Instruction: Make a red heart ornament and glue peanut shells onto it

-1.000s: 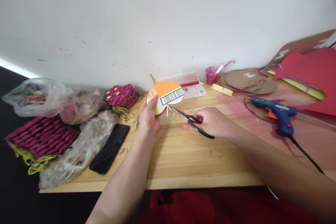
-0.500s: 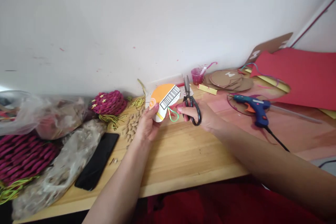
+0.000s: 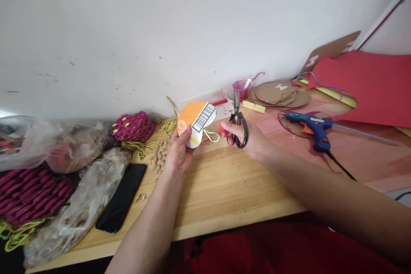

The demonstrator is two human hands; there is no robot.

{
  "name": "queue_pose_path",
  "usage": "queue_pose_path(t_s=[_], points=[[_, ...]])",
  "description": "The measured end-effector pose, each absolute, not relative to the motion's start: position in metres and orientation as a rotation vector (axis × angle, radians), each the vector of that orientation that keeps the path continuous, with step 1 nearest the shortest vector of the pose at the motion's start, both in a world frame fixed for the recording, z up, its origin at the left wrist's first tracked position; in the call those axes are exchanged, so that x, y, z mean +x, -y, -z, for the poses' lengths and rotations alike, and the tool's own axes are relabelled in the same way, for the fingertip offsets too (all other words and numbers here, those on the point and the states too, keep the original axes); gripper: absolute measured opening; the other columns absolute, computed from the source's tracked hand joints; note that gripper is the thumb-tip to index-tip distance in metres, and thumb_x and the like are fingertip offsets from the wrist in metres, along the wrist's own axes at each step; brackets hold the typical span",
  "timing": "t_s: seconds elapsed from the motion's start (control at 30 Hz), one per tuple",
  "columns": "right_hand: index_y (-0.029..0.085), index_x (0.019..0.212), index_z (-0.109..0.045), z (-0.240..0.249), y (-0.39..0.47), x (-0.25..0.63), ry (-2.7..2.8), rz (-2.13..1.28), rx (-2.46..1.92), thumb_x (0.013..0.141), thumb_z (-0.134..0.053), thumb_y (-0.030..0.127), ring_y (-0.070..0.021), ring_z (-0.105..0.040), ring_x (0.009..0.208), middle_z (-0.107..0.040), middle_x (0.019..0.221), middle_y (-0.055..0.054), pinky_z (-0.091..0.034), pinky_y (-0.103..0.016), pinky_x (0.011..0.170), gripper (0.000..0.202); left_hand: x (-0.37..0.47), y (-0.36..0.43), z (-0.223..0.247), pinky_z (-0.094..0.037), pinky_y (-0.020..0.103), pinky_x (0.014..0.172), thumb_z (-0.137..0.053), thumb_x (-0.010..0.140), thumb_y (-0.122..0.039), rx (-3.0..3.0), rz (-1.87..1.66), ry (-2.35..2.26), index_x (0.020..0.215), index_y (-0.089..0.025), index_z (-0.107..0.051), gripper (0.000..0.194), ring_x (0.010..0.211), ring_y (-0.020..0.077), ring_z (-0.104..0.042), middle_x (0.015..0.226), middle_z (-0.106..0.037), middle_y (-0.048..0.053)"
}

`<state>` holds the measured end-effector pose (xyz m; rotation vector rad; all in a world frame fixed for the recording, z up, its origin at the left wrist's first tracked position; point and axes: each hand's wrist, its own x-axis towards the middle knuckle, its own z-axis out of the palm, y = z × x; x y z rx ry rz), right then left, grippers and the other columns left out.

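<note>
My left hand [image 3: 180, 150] grips the lower left edge of an orange and white card [image 3: 196, 120] printed with a barcode, its thumb on top. A green cord loop [image 3: 212, 136] sticks out from the card's right side. To the right of it, my right hand [image 3: 242, 136] is closed round the black handles of the scissors [image 3: 238, 122], whose blades point up and away. A small red piece [image 3: 221, 129] shows at the fingertips of my right hand. The scissors are apart from the card.
Peanuts [image 3: 158, 154], a black phone [image 3: 122, 197], plastic bags [image 3: 93, 195] and magenta bundles [image 3: 138, 125] lie left. Behind are a pink cup [image 3: 240, 87] and cardboard discs [image 3: 276, 94]. A blue glue gun [image 3: 316, 130] and red sheet [image 3: 369, 90] are right.
My right hand and the scissors have moved slightly right, away from the card and cord loop. The card has shifted a little left with my left hand.
</note>
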<state>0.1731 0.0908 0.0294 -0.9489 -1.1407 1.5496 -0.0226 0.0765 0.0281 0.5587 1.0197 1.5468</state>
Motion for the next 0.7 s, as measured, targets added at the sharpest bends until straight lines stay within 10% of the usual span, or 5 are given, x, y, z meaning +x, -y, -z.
queue_pose_path(t_s=[0.3, 0.7], points=[[0.018, 0.086, -0.066, -0.037, -0.095, 0.178, 1.066, -1.373, -1.005, 0.073, -0.078, 0.066, -0.0081, -0.054, 0.047, -0.068, 0.078, -0.004, -0.029, -0.022, 0.039, 0.051, -0.017, -0.074, -0.019, -0.058, 0.025, 0.069, -0.092, 0.064, -0.029, 0.819, -1.552, -1.022, 0.106, -0.021, -0.070, 0.048, 0.080, 0.0161, -0.073, 0.105, -0.077, 0.004], [0.022, 0.077, -0.059, -0.041, -0.099, 0.187, 0.927, -1.702, -0.863, 0.071, -0.078, 0.065, -0.0106, -0.047, 0.047, -0.058, 0.059, 0.003, -0.027, -0.022, 0.039, 0.048, -0.025, -0.066, -0.025, -0.043, 0.050, 0.112, -0.079, 0.082, -0.019, 2.131, -1.742, -0.936, 0.083, -0.025, -0.074, 0.008, 0.121, 0.0250, -0.062, 0.118, -0.070, 0.005]])
